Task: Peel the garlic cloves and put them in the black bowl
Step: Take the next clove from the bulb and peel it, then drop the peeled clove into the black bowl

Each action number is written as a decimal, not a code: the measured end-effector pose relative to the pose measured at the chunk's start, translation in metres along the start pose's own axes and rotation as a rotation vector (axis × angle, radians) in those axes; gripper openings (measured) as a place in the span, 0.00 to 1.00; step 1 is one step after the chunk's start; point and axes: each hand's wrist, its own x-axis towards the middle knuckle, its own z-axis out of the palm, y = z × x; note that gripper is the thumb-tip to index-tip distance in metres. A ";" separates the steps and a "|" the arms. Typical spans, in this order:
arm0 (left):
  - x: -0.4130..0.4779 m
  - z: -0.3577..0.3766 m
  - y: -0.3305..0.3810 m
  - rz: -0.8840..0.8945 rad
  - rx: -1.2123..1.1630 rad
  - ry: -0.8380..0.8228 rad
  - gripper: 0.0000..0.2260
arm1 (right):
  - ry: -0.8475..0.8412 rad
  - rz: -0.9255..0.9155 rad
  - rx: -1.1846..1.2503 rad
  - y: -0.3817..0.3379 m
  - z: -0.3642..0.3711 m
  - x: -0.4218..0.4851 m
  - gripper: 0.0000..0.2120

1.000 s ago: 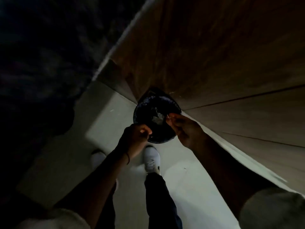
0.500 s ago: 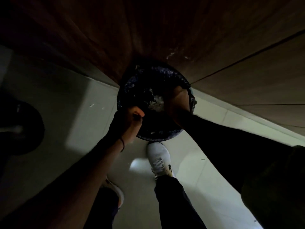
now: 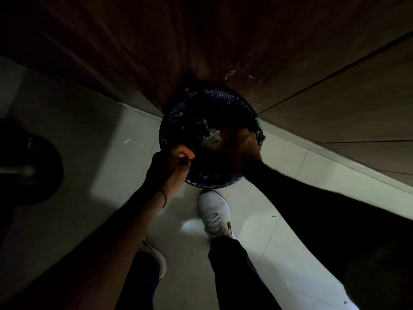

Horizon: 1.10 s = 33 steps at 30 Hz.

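Centre of the frame, against the dark wood-grain cabinet front [image 3: 223, 41], stands a round bin lined with a crinkled black plastic bag [image 3: 178, 113] on the pale tiled floor [image 3: 89, 142]. My left hand [image 3: 174, 162] sits at the bin's lower-left rim, fingers curled nearly closed around something small and dark; lighting is too poor to say what it is. My right hand [image 3: 240, 146] is down inside the bin's right side, beside a patch of pale papery scraps [image 3: 211, 139], likely garlic skins. Whether that grip is open or closed, I cannot tell.

No garlic cloves and no black bowl are identifiable anywhere in view; I judge this a disposal step for peelings, with the task's items out of frame.

Risks noted:
- Light scraps may drift past the rim onto the floor near my white trainer [image 3: 214, 213], which stands just below the bin.
- If the left grip contains a clove, releasing here would lose it into the waste.
- The loose liner could slip inward under my right wrist.
- Poor visibility makes any sorting unreliable.
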 end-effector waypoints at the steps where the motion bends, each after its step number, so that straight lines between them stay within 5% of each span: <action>1: -0.007 -0.005 0.004 0.006 -0.011 -0.002 0.08 | 0.004 -0.014 -0.003 -0.005 -0.004 -0.010 0.13; 12: -0.172 -0.102 0.080 -0.020 -0.220 0.151 0.06 | -0.047 -0.262 0.206 -0.113 -0.101 -0.197 0.09; 17: -0.320 -0.171 0.110 0.015 -0.353 0.294 0.09 | -0.142 -0.574 0.206 -0.196 -0.155 -0.316 0.08; 23: -0.506 -0.221 0.102 0.028 -0.466 0.704 0.08 | -0.259 -0.935 0.174 -0.280 -0.172 -0.459 0.07; 33: -0.781 -0.201 0.014 -0.155 -0.644 1.452 0.08 | -0.800 -1.433 0.130 -0.339 -0.073 -0.713 0.06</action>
